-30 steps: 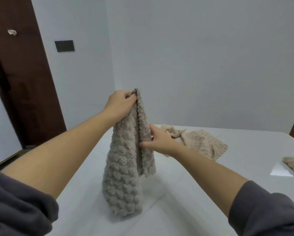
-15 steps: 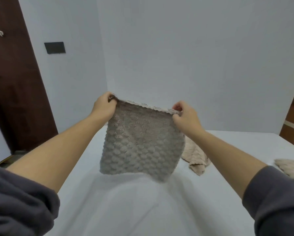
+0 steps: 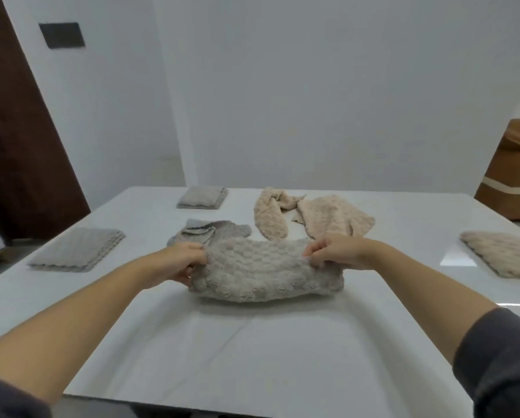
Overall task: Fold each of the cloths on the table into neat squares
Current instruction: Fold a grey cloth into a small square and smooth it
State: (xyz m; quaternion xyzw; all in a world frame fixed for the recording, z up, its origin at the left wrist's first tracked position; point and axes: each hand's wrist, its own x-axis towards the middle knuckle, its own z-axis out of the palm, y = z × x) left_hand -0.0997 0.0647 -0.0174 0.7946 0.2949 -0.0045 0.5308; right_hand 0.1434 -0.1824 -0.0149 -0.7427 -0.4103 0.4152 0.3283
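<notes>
1. Grey-beige cloth (image 3: 264, 267): is lying doubled over at frame centre, its lower edge resting on the white table (image 3: 252, 342).
2. Left hand (image 3: 183, 260): is gripping the cloth's left end, fingers curled.
3. Right hand (image 3: 334, 251): is pinching the cloth's right end.
4. Folded grey cloth (image 3: 77, 250): is sitting at mid-left.
5. Second folded cloth (image 3: 202, 197): is sitting at upper centre.
6. Crumpled beige cloth (image 3: 313, 217): is sprawling just above the hands.

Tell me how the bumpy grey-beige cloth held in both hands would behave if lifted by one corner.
Probably floppy: the bumpy grey-beige cloth sags and bunches between the left hand and right hand. Likely light for its bulk, since fingertip pinches hold it. Its plush knobbly surface should grip, not slide.
</notes>
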